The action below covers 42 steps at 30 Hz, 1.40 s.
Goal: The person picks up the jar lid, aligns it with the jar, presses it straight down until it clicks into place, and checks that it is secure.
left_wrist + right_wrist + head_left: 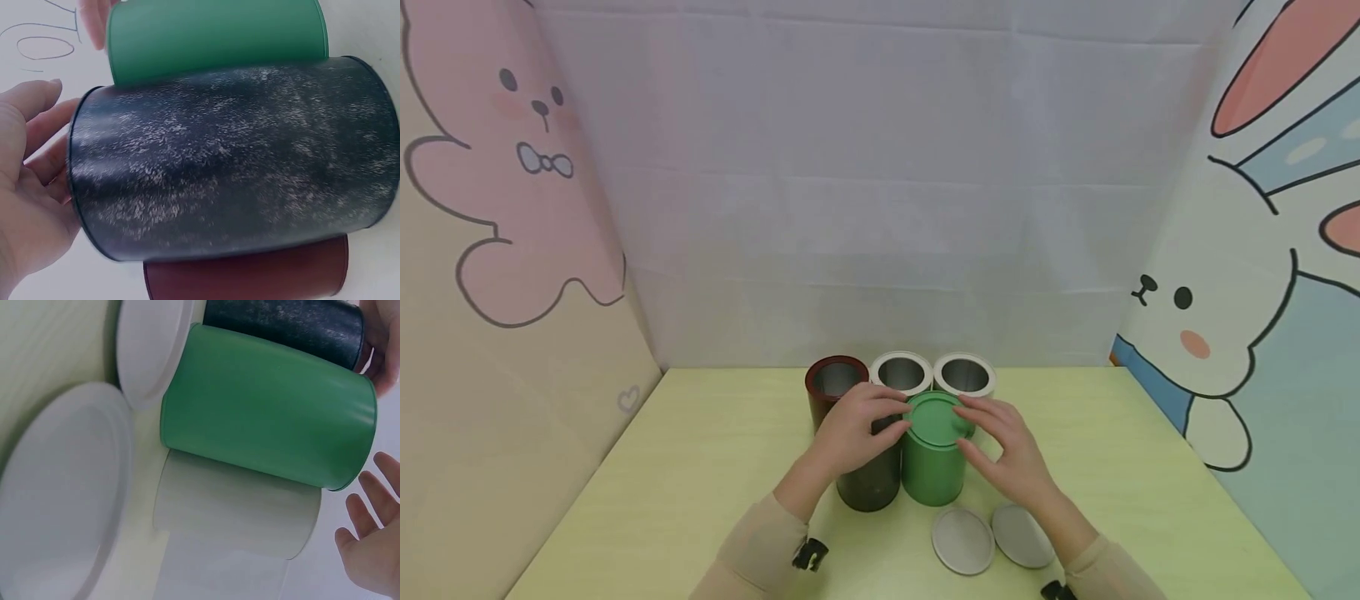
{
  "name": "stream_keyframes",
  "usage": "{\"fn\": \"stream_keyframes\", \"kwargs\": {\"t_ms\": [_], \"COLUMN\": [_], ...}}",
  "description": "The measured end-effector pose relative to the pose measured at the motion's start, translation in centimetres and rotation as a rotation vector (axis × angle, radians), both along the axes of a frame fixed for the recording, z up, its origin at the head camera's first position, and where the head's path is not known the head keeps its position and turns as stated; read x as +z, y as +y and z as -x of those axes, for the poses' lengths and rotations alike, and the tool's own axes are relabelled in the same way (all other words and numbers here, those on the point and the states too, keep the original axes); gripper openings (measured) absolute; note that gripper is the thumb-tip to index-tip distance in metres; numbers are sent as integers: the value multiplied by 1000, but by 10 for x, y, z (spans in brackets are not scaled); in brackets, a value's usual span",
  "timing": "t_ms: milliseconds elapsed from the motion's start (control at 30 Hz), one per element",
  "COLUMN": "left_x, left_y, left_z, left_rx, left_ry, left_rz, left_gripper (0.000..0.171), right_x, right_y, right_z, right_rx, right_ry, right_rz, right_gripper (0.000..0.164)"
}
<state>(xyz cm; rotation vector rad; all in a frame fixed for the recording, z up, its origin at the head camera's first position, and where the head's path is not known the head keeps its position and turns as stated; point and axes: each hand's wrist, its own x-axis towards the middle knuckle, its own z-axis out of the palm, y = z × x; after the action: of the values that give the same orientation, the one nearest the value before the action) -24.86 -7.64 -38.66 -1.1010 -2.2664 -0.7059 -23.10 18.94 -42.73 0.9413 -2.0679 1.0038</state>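
Observation:
A green can (934,479) stands upright with a flat green lid (935,418) on its top. My left hand (856,429) reaches over the black can (868,483) beside it, its fingertips at the lid's left edge. In the left wrist view, the left fingers lie behind the top end of the speckled black can (231,162). From the other side my right hand (1011,450) holds its fingers spread at the lid's right edge. The right wrist view shows that hand (375,540) with fingers loosely extended just off the green can's (269,406) top end.
Behind stand a maroon can (818,410) and two white cans, one left (880,366) and one right (989,387), all three uncovered. Two round pale lids, one left (962,542) and one right (1021,535), lie flat in front. A white cloth (880,208) hangs behind the table (722,483).

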Motion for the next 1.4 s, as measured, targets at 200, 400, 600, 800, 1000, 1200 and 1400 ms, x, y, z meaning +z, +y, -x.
{"fn": "stream_keyframes", "kwargs": {"t_ms": [200, 400, 600, 800, 1000, 1200, 1400], "left_x": [-6, -9, -7, -11, -20, -34, -46], "left_y": [-14, -28, -42, -62, -84, -104, -119], "left_z": [-11, -23, -32, -38, -44, -50, -54], "left_rx": [-16, -17, -17, 8, 71, 113, 171], "left_ry": [56, 46, 55, 67, 33, 57, 49], "left_rz": [-117, -183, -203, -193, -175, -187, -170], "left_gripper": [18, 25, 26, 26, 24, 28, 27], "right_x": [1, 4, 10, 10, 7, 5, -2], "right_y": [-5, -17, -30, -43, -57, -72, -84], "right_z": [-10, -20, -26, -31, -37, -42, -49], "right_rx": [9, 37, 101, 142, 185, 246, 272], "right_ry": [-13, 62, 138, 174, 144, 104, 78], "right_rz": [20, 54, 80, 77, 47, 14, -41], "right_gripper": [40, 41, 45, 44, 41, 40, 42]}}
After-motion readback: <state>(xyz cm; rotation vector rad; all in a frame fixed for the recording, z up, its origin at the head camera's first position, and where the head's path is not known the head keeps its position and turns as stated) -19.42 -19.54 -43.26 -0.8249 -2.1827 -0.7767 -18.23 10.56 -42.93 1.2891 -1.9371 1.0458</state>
